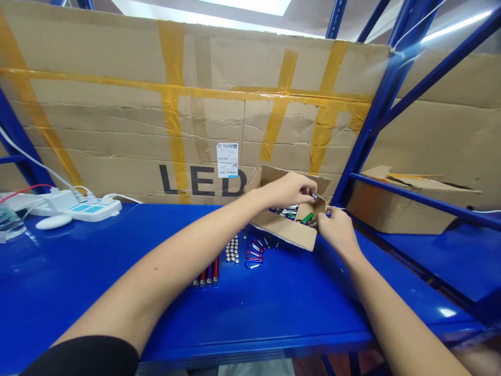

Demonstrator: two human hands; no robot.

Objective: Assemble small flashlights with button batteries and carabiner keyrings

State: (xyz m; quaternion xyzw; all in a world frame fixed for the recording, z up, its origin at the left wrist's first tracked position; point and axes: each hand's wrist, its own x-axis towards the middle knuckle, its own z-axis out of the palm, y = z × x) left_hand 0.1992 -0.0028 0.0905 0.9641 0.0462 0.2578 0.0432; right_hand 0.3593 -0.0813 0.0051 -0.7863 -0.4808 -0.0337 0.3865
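Observation:
My left hand [291, 189] reaches over the open cardboard box [287, 230], its fingertips pinched on a small shiny piece [314, 196] whose kind I cannot make out. At the box's right end, my right hand [338, 227] closes its fingers on the cardboard edge. Inside the box lie a green carabiner [307, 218] and several other small metallic items, partly hidden by the flaps and my left hand. Before the box, coloured carabiners [254, 256] form a curved row. Beside them, silvery button cells [232, 253] stand in rows. Several red and purple metal tubes [209, 274] lie partly behind my left forearm.
A large taped carton [117, 130] marked LED stands along the back. At the left, a white power strip [94, 209] with plugs and cables rests on the blue shelf [250, 313]. Blue rack bars [362, 141] rise at the right, with another carton [403, 203] behind them.

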